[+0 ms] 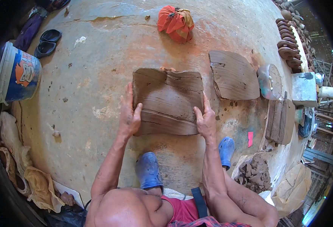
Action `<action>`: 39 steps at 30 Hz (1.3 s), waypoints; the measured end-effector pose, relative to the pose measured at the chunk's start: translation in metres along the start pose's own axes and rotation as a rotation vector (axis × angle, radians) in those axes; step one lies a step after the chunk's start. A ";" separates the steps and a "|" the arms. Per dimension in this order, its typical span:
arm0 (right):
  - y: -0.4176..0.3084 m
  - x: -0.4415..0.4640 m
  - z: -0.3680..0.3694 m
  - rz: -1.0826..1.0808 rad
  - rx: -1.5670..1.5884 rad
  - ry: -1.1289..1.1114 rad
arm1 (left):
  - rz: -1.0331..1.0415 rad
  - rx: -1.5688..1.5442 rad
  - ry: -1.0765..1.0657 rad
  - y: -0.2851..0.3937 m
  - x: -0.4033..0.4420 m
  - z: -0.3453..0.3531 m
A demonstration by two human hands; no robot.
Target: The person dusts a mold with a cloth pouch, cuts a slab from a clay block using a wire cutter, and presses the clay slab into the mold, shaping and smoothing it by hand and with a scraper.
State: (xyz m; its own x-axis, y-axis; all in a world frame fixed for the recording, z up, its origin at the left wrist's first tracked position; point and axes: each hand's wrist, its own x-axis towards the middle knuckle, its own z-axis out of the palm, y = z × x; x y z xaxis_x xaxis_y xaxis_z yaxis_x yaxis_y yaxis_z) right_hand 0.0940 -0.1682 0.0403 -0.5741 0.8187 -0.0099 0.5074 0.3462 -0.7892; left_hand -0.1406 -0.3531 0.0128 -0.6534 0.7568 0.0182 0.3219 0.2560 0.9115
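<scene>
A broad brown clay slab (168, 102) is between my two hands, its surface streaked with lines and its edges slightly curled. My left hand (131, 115) grips its left edge, thumb on the face and fingers along the side. On the opposite edge my right hand (205, 119) holds it the same way. Whether the slab is lifted or rests on the floor I cannot tell. A second clay slab (234, 75) lies on the floor to the right, close to a round pot (270, 82).
A red cloth bundle (175, 24) sits beyond the slab. Left stands a blue-and-white bucket (20, 75) near dark sandals (48, 43). Right are clay blocks (280, 121), a metal box (304, 89), a pink scrap (250, 139) and a clay heap (254, 174). My blue clogs (148, 170) are below.
</scene>
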 end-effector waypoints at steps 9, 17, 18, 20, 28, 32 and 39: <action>0.015 0.005 0.000 0.032 -0.124 0.007 | -0.047 0.112 0.029 0.013 0.000 0.004; -0.068 0.033 0.051 -0.395 0.225 0.180 | -0.168 -0.152 -0.037 -0.006 0.000 -0.009; -0.080 0.039 0.065 -0.488 0.331 0.160 | -0.193 -0.140 -0.038 -0.004 -0.001 -0.009; -0.089 0.039 0.094 -0.573 0.441 0.142 | -0.220 -0.121 -0.044 -0.007 -0.008 -0.006; -0.076 0.031 0.115 -0.474 0.416 0.013 | -0.164 -0.204 0.093 0.005 -0.027 0.012; -0.048 0.033 0.138 -0.446 0.377 0.010 | -0.104 0.046 0.123 0.016 -0.028 0.019; -0.048 0.040 0.133 -0.539 0.410 0.025 | 0.025 -0.141 0.078 0.044 -0.024 0.026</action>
State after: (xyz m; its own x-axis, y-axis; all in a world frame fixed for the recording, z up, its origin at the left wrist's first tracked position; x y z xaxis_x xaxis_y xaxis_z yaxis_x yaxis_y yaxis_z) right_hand -0.0386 -0.2133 -0.0041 -0.6612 0.5925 0.4601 -0.1327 0.5113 -0.8491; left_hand -0.0930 -0.3444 0.0414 -0.6991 0.7117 0.0686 0.2430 0.1462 0.9590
